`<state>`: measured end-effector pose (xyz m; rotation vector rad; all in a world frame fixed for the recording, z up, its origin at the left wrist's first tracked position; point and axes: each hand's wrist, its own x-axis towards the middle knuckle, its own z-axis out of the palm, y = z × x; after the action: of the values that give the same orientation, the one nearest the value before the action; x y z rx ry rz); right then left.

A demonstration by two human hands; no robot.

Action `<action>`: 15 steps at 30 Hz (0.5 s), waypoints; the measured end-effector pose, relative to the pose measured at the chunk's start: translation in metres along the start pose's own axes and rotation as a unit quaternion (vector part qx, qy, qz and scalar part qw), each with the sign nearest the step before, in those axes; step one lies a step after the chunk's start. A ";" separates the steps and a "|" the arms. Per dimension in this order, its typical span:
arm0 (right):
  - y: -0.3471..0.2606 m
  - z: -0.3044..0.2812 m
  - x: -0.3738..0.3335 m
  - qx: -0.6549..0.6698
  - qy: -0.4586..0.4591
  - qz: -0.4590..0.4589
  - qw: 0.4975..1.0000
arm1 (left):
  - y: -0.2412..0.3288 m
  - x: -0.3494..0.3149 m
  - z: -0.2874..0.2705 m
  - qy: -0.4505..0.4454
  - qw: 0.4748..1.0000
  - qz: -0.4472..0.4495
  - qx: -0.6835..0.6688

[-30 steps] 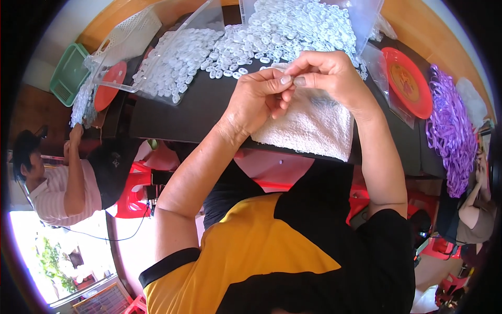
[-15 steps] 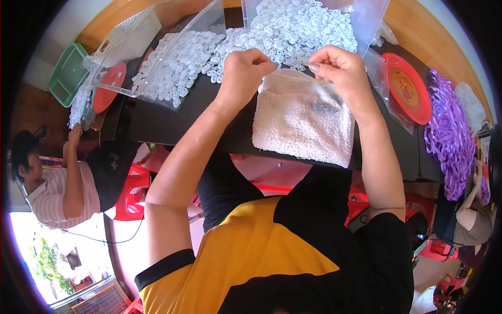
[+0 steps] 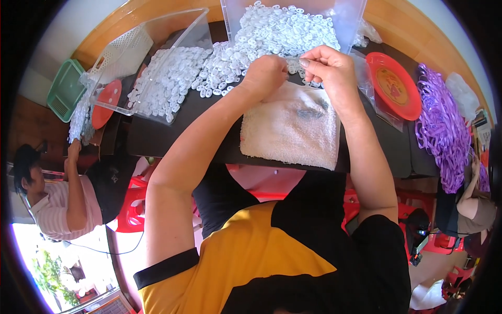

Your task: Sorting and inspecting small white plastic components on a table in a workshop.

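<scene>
Both my hands are above the far edge of a folded white towel (image 3: pixel 290 131) on the dark table. My left hand (image 3: pixel 264 76) is closed, its fingertips bent inward and mostly hidden behind the knuckles. Just right of it, my right hand (image 3: pixel 332 69) pinches thumb and forefinger together; anything between them is too small to name. A gap separates the two hands. Beyond them, many small white oval plastic pieces with holes (image 3: pixel 222 65) lie loose, and more fill a clear bin (image 3: pixel 351 23).
At left, a clear box (image 3: pixel 149 116) lies tipped with white pieces spilling out. Red plates (image 3: pixel 410 104) and a purple ribbon bundle (image 3: pixel 444 131) are at right. A green basket (image 3: pixel 61 102) stands far left. One person (image 3: pixel 57 204) works at left, another (image 3: pixel 473 209) at right.
My left hand has moved right, closer to my right hand, and its fingertips have turned out of sight. The whole view has shifted slightly. My right hand keeps its pinch.
</scene>
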<state>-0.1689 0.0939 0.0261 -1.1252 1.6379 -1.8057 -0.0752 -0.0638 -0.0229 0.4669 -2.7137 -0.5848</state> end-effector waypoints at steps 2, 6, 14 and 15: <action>0.002 -0.001 -0.001 0.009 -0.008 -0.001 1.000 | 0.004 -0.004 -0.003 -0.005 1.000 0.016 -0.007; 0.004 -0.002 0.000 0.012 -0.007 0.000 1.000 | 0.007 0.000 -0.008 -0.038 0.999 0.005 0.022; 0.010 -0.004 0.007 0.008 0.008 0.013 1.000 | -0.002 -0.004 -0.015 -0.040 0.998 0.052 -0.014; 0.012 -0.004 0.006 0.008 0.007 0.014 1.000 | 0.000 -0.004 -0.015 -0.039 0.998 0.050 -0.015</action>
<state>-0.1781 0.0890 0.0166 -1.0814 1.6359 -1.8094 -0.0657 -0.0676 -0.0107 0.3033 -2.7798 -0.6269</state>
